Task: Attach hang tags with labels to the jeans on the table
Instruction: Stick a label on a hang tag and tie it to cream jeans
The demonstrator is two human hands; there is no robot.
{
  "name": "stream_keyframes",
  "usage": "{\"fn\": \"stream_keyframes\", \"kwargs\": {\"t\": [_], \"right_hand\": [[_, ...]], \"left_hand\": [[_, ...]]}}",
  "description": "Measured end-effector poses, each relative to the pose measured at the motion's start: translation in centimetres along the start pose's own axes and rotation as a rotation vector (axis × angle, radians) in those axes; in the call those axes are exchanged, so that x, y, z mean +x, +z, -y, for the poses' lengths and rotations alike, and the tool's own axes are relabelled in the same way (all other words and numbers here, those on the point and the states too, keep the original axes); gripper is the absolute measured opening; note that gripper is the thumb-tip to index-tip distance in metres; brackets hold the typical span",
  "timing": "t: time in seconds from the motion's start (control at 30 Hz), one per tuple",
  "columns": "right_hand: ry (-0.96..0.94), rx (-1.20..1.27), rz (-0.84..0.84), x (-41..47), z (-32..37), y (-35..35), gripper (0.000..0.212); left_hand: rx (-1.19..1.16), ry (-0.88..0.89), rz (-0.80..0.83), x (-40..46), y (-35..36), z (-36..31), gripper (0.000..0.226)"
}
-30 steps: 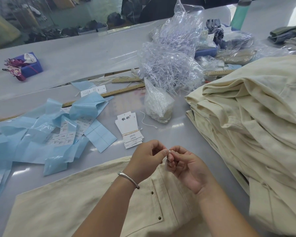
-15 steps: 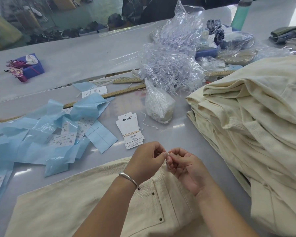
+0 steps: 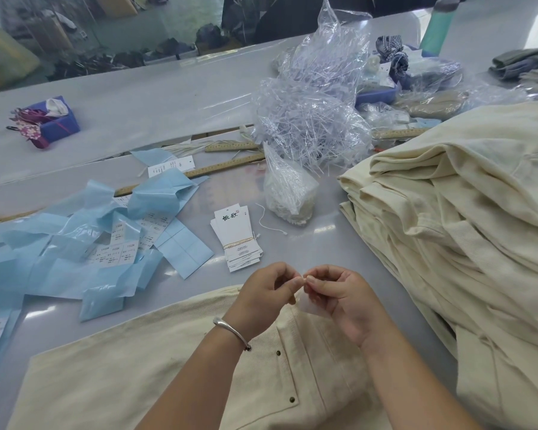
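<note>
Hands meet over the waistband end of cream jeans point(image 3: 174, 377) spread flat on the grey desk point(image 3: 156, 97) in front of me. Left hand point(image 3: 263, 294), a silver bangle point(image 3: 232, 332) at its wrist, and right hand point(image 3: 339, 297) have their fingertips touching. Fingers on both are curled in tight, pinching something tiny and pale between them; I cannot tell what it is, too small. A translucent slip point(image 3: 311, 305) hangs under the right hand's fingers, just above the jeans.

Bundle of white hang tags point(image 3: 235, 235), black characters printed on the top one and a thin band round the stack, lies on the desk just beyond the hands. Loose white string point(image 3: 269, 223) lies beside the tags, near a small clear bag of white loops point(image 3: 288, 189). Behind that, a big crumpled clear bag of plastic fasteners point(image 3: 311, 113).

Left of the tags: heap of pale blue backing sheets point(image 3: 59, 243) with printed stickers point(image 3: 114, 254) among them. Wooden ruler point(image 3: 224, 166) runs across behind the sheets.

Tall stack of folded cream jeans point(image 3: 454, 218) fills the right side of the desk. Blue tissue box point(image 3: 58, 121) sits far left, well apart.
</note>
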State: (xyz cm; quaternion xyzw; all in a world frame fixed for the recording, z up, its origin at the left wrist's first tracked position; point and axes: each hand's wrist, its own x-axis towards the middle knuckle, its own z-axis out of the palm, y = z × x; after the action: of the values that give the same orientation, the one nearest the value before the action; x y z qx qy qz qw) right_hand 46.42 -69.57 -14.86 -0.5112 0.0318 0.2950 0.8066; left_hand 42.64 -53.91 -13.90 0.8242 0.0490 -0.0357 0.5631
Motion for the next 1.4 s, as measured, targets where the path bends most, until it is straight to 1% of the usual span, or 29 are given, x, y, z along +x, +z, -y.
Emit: {"fn": "stream_keyframes", "kwargs": {"t": [0.1, 0.23, 0.33, 0.43, 0.5, 0.6, 0.8, 0.97, 1.1, 1.23, 1.33, 1.4], "right_hand": [[0.024, 0.035, 0.007, 0.1, -0.1, 0.1, 0.007], [0.071, 0.053, 0.009, 0.2, -0.1, 0.4, 0.01], [0.087, 0.062, 0.0, 0.3, -0.1, 0.6, 0.009], [0.094, 0.072, 0.012, 0.4, 0.0, 0.6, 0.003], [0.088, 0.051, 0.01, 0.5, 0.1, 0.5, 0.01], [0.051, -0.01, 0.001, 0.5, 0.4, 0.3, 0.016], [-0.04, -0.183, 0.071, 0.1, 1.1, 0.1, 0.014], [-0.131, -0.237, 0.093, 0.0, 1.3, -0.1, 0.013], [-0.186, -0.263, 0.096, 0.1, 1.3, -0.2, 0.02], [-0.226, -0.281, 0.115, 0.1, 1.2, -0.1, 0.023], [-0.261, -0.346, 0.116, -0.1, 0.9, 0.1, 0.023], [-0.281, -0.399, 0.108, -0.2, 0.5, 0.2, 0.023]], "left_hand": [[-0.11, -0.024, 0.001, 0.0, 0.4, 0.4, 0.018], [-0.245, -0.072, -0.001, -0.3, 1.2, 0.8, 0.016], [-0.3, -0.077, -0.034, -0.5, 1.7, 0.8, 0.016], [-0.333, -0.078, -0.043, -0.5, 1.7, 0.8, 0.016], [-0.355, -0.085, -0.036, -0.4, 1.5, 0.8, 0.015], [-0.384, -0.096, -0.003, -0.4, 1.0, 0.9, 0.013], [-0.436, -0.109, 0.059, -0.4, 0.5, 0.9, 0.013], [-0.445, -0.11, 0.054, -0.2, 0.6, 1.0, 0.009], [-0.508, -0.149, 0.02, 0.0, 0.7, 1.2, 0.007], [-0.534, -0.161, 0.017, -0.1, 0.9, 1.2, 0.009], [-0.52, -0.146, 0.023, -0.3, 0.7, 1.2, 0.011], [-0.466, -0.129, 0.034, -0.4, 0.7, 1.3, 0.012]]}}
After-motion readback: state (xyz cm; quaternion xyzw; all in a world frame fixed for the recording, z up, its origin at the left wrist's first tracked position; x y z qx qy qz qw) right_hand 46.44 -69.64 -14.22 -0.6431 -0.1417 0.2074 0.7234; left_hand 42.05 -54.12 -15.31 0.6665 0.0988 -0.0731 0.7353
